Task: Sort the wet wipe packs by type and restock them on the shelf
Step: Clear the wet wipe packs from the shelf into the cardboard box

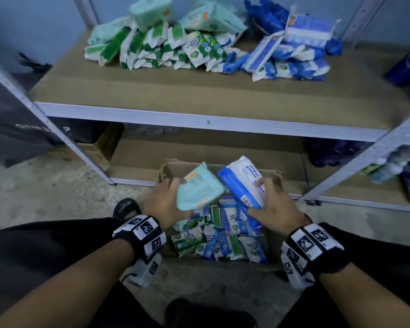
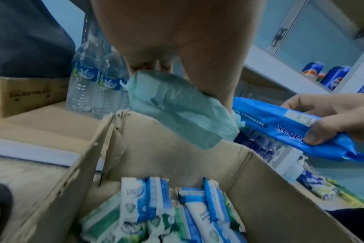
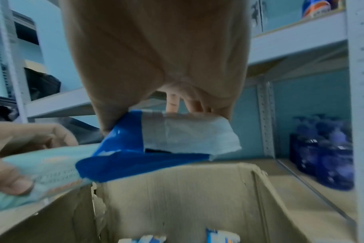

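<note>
Above the open brown cardboard box point(image 1: 273, 176) of small wipe packs, the left hand point(image 1: 162, 204) grips a pale mint-green wipe pack point(image 1: 199, 188); beside it the right hand point(image 1: 273, 204) clutches a blue-and-white wipe pack point(image 1: 243, 179), below the stocked brown shelf point(image 1: 175, 91)

The left hand point(image 1: 162, 204) held one pack point(image 1: 199, 187) and the right hand point(image 1: 273, 204) another pack point(image 1: 243, 179), side by side and touching above the far end of a cardboard box point(image 1: 276, 175). Below the fingers, more packs point(image 1: 219, 237) stood crowded inside the box. Beyond the fingertips rose a shelf point(image 1: 199, 119), with heaped packs point(image 1: 199, 41) on its board. Water bottles point(image 2: 94, 85) stood beyond the left fingers, on the lower board.
</note>
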`<state>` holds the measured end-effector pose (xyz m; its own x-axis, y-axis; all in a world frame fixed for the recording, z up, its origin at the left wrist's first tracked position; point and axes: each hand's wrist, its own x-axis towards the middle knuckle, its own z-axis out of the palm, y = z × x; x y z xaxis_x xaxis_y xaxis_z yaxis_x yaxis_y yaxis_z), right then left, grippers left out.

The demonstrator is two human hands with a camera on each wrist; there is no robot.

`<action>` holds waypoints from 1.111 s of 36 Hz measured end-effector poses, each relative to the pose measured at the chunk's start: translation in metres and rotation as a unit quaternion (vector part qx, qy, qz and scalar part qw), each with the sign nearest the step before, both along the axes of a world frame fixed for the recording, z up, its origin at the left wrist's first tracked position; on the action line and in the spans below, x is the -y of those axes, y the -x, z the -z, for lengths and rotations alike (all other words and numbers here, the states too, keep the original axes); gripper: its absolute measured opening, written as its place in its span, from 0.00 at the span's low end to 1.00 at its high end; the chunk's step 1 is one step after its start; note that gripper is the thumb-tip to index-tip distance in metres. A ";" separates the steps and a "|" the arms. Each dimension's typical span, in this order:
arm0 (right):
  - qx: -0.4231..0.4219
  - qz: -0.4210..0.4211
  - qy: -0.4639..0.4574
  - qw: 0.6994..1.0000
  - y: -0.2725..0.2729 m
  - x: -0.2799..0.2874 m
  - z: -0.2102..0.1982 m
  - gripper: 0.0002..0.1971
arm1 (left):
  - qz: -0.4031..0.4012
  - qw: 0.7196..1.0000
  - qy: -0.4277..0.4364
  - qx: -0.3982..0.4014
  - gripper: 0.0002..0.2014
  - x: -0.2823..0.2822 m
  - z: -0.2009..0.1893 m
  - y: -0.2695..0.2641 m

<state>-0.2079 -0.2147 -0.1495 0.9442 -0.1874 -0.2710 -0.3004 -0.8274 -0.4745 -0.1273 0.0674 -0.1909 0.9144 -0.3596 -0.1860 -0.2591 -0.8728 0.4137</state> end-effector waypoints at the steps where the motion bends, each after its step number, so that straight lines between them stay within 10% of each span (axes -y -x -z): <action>1: -0.044 0.008 0.004 0.999 0.000 0.000 0.005 0.33 | -0.001 1.000 -0.018 -0.022 0.43 0.001 0.007 0.000; 22: -0.360 -0.066 0.037 0.930 -0.025 0.017 0.145 0.53 | -0.088 0.941 -0.148 -0.290 0.62 0.020 0.149 -0.025; 31: -0.391 -0.173 0.118 0.896 -0.026 0.008 0.181 0.26 | 0.002 0.918 -0.230 -0.322 0.45 0.026 0.180 -0.017; 40: -0.426 -0.180 0.061 0.885 -0.028 0.011 0.205 0.26 | 0.012 0.908 -0.236 -0.347 0.46 0.022 0.181 -0.026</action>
